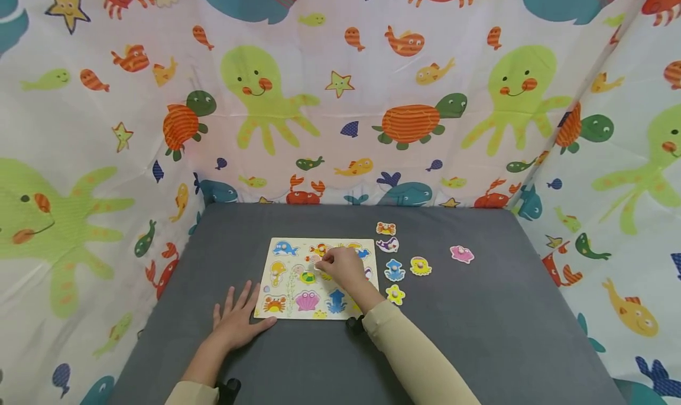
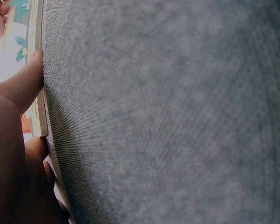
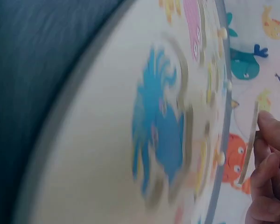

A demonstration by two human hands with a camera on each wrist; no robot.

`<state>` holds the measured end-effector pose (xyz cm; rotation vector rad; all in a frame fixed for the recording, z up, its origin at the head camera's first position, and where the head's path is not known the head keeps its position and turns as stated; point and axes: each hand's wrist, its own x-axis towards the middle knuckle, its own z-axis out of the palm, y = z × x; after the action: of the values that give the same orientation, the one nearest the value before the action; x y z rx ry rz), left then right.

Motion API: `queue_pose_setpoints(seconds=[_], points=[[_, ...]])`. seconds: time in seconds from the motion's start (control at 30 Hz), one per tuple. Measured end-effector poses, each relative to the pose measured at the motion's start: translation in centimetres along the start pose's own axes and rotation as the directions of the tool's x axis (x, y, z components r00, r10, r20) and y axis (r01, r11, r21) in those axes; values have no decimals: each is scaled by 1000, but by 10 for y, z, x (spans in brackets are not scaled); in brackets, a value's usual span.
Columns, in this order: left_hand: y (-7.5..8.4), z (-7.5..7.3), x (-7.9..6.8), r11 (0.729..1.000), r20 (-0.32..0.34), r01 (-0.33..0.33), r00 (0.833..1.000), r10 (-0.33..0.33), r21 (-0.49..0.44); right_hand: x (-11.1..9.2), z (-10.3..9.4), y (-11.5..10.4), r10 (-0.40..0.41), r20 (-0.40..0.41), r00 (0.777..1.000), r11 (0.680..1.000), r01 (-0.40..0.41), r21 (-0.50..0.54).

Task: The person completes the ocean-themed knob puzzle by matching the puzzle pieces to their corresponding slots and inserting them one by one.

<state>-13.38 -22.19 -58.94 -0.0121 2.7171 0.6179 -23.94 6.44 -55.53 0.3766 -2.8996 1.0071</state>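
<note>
Table, head view: a grey, cloth-covered table (image 1: 479, 334) is filling the foreground.
Room, head view: white curtains (image 1: 330, 50) printed with green octopuses, orange-shelled turtles, red crabs and blue whales are enclosing the table at the back and both sides.
Board, head view: a cream, rectangular puzzle board with coloured sea animals (image 1: 323, 290) is lying flat on the table.
Loose pieces, head view: an orange crab piece (image 1: 386, 229), a purple-and-white whale piece (image 1: 388, 245), a blue squid-shaped piece (image 1: 394, 270), a yellow octopus piece (image 1: 421, 266) and a yellow star piece (image 1: 395, 294) are lying right of the board; a pink piece (image 1: 461, 254) is lying farther right.
Left hand, head view: the left hand (image 1: 235, 327) is resting at the board's near left corner, fingers spreading.
Left wrist view: this close-up is showing the table cloth's ribbed weave and the thumb touching the board's edge.
Right hand, right wrist view: the right hand (image 3: 273, 163) is pinching a thin, flat piece (image 3: 249, 142) between thumb and fingers, edge-on here, its picture hidden; the head view is placing that hand above the board.
Board, right wrist view: a blue squid picture is appearing large but blurred, small knobs standing up beyond it.
</note>
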Motion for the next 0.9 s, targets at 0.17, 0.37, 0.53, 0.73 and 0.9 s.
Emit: queue_pose_setpoints(seconds=[0.17, 0.37, 0.53, 0.73, 0.9], points=[[-3, 2, 1, 1000, 4, 10, 1000, -10, 16, 1, 18, -12, 28, 52, 998, 1000, -29, 9], [-3, 4, 2, 1000, -13, 6, 1000, -6, 5, 4, 34, -23, 93, 73, 993, 996, -93, 8], [-3, 4, 1, 1000, -11, 4, 1000, -4, -4, 4, 44, -26, 139, 83, 987, 990, -141, 19], [1, 1, -2, 1000, -23, -10, 1000, 10, -27, 3, 50, -28, 144, 77, 987, 989, -147, 35], [3, -1, 0, 1000, -28, -13, 1000, 12, -28, 5, 53, -29, 145, 72, 987, 988, -148, 36]])
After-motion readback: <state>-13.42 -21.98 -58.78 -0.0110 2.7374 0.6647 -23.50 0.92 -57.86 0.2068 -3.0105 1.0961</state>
